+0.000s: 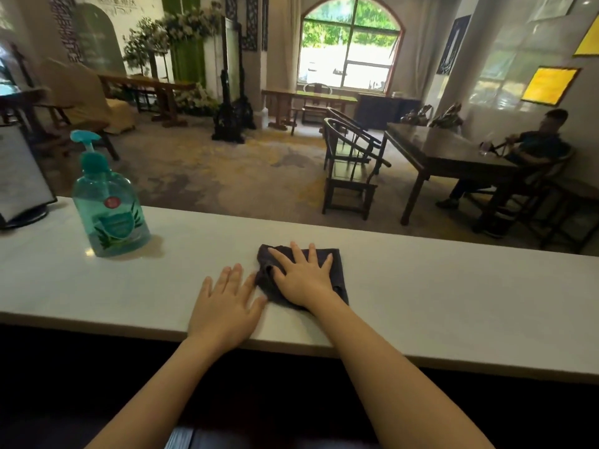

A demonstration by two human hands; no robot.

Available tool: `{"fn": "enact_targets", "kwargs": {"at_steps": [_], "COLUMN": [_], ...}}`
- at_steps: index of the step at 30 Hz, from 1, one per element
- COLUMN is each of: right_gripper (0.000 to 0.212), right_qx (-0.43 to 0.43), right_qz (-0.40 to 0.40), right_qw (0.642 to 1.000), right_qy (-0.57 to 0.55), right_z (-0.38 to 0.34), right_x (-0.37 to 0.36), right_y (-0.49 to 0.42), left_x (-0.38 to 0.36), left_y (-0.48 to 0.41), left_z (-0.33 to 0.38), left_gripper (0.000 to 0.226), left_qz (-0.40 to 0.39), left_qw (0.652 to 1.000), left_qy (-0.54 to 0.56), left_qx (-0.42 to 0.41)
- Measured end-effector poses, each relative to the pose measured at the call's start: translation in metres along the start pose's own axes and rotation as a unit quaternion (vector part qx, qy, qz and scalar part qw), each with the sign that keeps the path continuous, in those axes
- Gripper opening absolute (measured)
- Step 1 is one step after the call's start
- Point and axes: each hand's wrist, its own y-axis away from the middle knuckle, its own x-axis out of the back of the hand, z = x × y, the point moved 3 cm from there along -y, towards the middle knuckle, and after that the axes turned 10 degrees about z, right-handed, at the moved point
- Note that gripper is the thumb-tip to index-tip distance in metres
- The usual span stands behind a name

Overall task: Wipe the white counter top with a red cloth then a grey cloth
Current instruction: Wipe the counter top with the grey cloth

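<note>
1. Grey cloth, one dark folded square, lies mid-way along the long white counter top.
2. One teal pump bottle stands far left.
3. Left hand rests flat, fingers spread, just beside the cloth.
4. Right hand presses palm-down on the cloth, fingers splayed, gripping nothing.

An arched window is set in the upper centre; dark wooden chairs and a table are placed on patterned carpet at right.
</note>
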Motion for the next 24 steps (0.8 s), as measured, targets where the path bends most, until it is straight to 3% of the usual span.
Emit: {"fn": "enact_targets", "kwargs": {"at_steps": [10,18,22,24], "right_gripper": [0.05,0.051,0.05,0.049], "right_qx": [-0.074,-0.038,-0.005,-0.03], "right_qz": [0.038,0.022,0.053,0.066], "right_qw": [0.996,0.999,0.999,0.997], "right_qy": [0.026,0.004,0.004,0.021], "right_z": [0.061,0.04,0.041,0.062], "right_x": [0.013,0.014,0.013,0.017], "right_y": [-0.046,0.047,0.103,0.11], "left_x": [-0.001,0.002,0.001,0.0], "left_y": [0.0,0.001,0.002,0.002], "left_z": [-0.001,-0.001,-0.002,-0.002], "left_gripper": [0.063,0.063,0.064,0.065], "left_qz": [0.003,-0.004,0.004,0.006], "left_qw": [1.0,1.0,1.0,1.0], "left_qy": [-0.003,-0.005,-0.011,-0.009], "left_qx": [-0.006,-0.01,-0.014,-0.017]}}
